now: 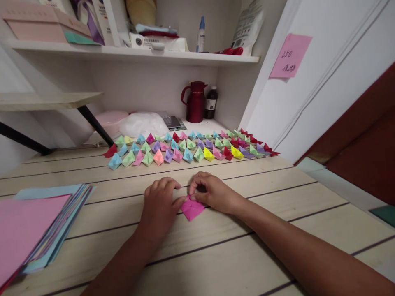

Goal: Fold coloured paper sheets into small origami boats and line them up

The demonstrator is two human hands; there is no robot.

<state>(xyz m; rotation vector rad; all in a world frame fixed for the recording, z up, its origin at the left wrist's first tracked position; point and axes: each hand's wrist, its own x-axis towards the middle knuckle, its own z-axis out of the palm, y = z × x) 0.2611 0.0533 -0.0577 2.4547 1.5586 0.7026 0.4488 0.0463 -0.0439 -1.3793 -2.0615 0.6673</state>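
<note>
A small folded piece of magenta paper (191,208) lies on the pale wooden floor boards (247,255) in front of me. My left hand (160,205) rests knuckles up beside it, its thumb pressing the paper's left edge. My right hand (210,191) has curled fingers pinching the paper's top corner. Both hands are closed on the paper. Behind them, several small folded paper boats (188,148) in many colours stand in rows.
A stack of coloured paper sheets (33,226) lies at the left, pink on top. A dark red jug (195,101) and a dark bottle (211,102) stand at the back under a shelf (129,52). A pink note (290,55) is stuck to the white wall at the right.
</note>
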